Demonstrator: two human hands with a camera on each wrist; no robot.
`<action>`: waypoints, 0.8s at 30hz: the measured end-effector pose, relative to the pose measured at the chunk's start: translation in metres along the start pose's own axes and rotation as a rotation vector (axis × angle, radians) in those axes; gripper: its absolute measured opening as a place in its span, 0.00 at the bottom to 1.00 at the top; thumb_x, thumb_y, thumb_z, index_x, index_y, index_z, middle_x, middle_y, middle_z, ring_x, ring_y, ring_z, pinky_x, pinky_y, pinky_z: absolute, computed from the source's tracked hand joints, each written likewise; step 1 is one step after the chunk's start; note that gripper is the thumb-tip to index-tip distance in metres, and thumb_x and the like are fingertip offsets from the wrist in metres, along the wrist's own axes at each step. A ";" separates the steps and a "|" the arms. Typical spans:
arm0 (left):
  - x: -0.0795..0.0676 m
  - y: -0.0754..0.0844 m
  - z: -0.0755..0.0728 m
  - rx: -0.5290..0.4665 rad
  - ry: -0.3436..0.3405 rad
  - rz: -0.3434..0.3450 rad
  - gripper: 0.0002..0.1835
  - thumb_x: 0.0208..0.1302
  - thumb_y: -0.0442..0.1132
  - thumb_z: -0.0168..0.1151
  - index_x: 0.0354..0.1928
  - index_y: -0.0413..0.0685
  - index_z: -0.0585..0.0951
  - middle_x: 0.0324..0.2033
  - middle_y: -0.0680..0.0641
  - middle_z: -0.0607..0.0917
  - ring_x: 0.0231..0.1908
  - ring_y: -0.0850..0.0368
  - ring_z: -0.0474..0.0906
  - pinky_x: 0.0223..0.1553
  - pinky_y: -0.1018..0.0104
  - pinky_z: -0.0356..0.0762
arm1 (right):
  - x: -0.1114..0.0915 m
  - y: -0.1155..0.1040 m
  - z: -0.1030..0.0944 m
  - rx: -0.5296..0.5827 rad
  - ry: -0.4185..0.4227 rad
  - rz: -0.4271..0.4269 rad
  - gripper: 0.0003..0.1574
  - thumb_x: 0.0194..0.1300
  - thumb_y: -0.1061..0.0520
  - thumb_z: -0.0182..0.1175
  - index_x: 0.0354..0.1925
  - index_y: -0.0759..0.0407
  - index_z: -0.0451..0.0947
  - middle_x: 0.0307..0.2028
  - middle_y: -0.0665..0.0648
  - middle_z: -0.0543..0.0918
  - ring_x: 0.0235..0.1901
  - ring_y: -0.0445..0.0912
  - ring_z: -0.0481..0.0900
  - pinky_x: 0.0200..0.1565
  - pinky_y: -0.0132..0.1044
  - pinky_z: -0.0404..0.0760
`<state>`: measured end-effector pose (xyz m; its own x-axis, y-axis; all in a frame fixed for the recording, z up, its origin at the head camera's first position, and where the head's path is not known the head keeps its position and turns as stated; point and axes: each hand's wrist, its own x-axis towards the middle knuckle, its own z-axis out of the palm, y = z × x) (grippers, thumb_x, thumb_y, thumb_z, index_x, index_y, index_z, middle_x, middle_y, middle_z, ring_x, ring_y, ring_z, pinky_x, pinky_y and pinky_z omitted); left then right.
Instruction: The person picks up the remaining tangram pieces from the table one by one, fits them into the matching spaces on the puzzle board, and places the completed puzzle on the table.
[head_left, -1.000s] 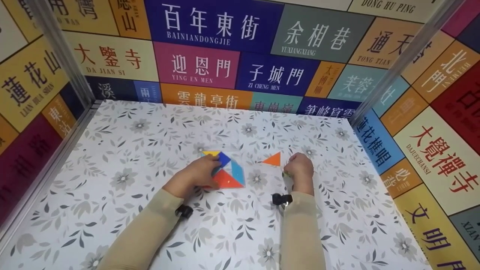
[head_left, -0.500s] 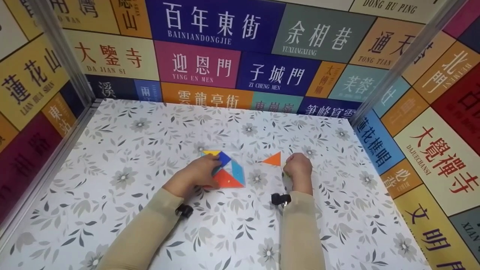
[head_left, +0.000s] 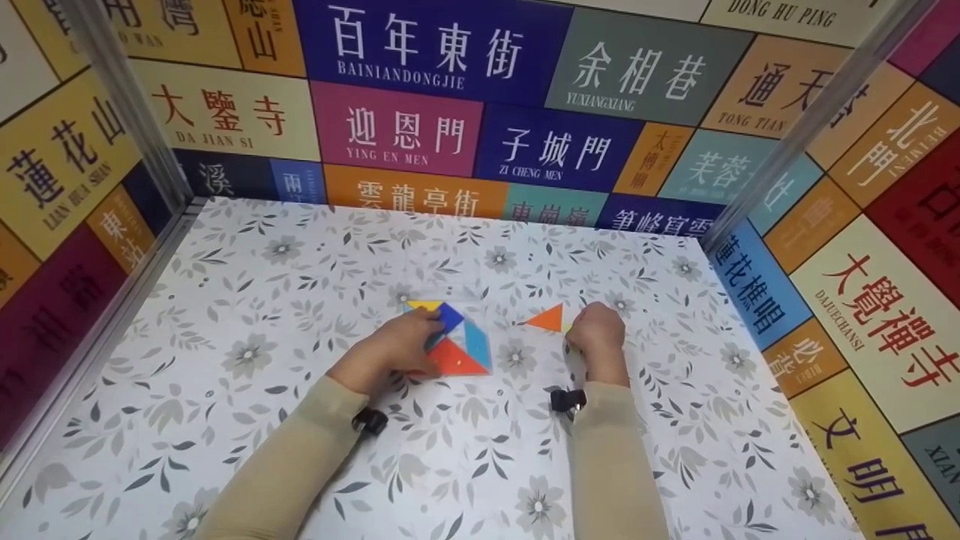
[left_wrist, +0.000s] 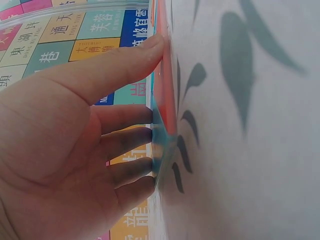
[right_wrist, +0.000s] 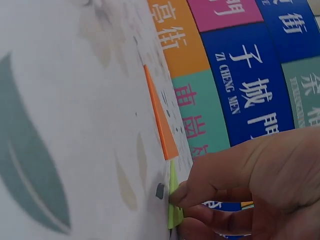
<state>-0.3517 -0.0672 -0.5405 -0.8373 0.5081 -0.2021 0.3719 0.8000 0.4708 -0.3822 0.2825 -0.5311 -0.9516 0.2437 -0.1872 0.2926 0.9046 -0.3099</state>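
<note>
A tangram tray (head_left: pixel 455 337) lies flat on the table, holding a red triangle (head_left: pixel 459 363), a dark blue square (head_left: pixel 451 319), a light blue piece (head_left: pixel 475 343) and a yellow piece (head_left: pixel 426 305). My left hand (head_left: pixel 394 343) rests over the tray's left side. In the left wrist view its thumb touches the red piece, and its fairly straight fingers reach the tray. To the right, my right hand (head_left: pixel 597 335) pinches a yellow-green tangram piece (right_wrist: pixel 174 220) between thumb and fingers, low at the table. An orange triangle (head_left: pixel 547 319) lies just left of that piece, their ends close together.
The white table (head_left: pixel 300 465) has a printed leaf and flower pattern. Panels with colourful lettered signs (head_left: pixel 405 135) stand behind it and at both sides. Each wrist carries a small black camera (head_left: pixel 568 400).
My right hand has shifted slightly, and the yellow-green piece now shows beside the orange triangle. The left hand and the tray stay where they were.
</note>
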 end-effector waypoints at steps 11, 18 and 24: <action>0.002 0.000 0.002 -0.029 -0.012 -0.037 0.47 0.56 0.47 0.82 0.77 0.44 0.72 0.82 0.42 0.64 0.83 0.42 0.56 0.82 0.48 0.58 | -0.001 -0.005 0.004 -0.100 0.009 -0.029 0.16 0.54 0.62 0.68 0.42 0.69 0.84 0.40 0.67 0.87 0.38 0.58 0.81 0.45 0.52 0.84; 0.003 -0.001 0.004 -0.025 -0.009 -0.040 0.48 0.56 0.48 0.82 0.77 0.45 0.72 0.82 0.42 0.64 0.83 0.42 0.56 0.82 0.48 0.58 | -0.001 -0.006 0.005 -0.109 0.021 -0.028 0.17 0.52 0.60 0.69 0.41 0.68 0.84 0.40 0.67 0.88 0.37 0.57 0.81 0.44 0.52 0.84; 0.002 -0.001 0.005 -0.040 -0.005 -0.048 0.48 0.55 0.47 0.82 0.77 0.46 0.72 0.82 0.42 0.64 0.83 0.41 0.56 0.83 0.47 0.56 | -0.002 -0.005 0.003 -0.133 0.026 -0.066 0.10 0.54 0.61 0.66 0.36 0.65 0.85 0.39 0.66 0.88 0.35 0.56 0.80 0.43 0.53 0.85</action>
<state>-0.3523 -0.0655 -0.5455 -0.8516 0.4711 -0.2299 0.3146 0.8101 0.4948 -0.3814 0.2761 -0.5319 -0.9711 0.1891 -0.1455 0.2155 0.9570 -0.1943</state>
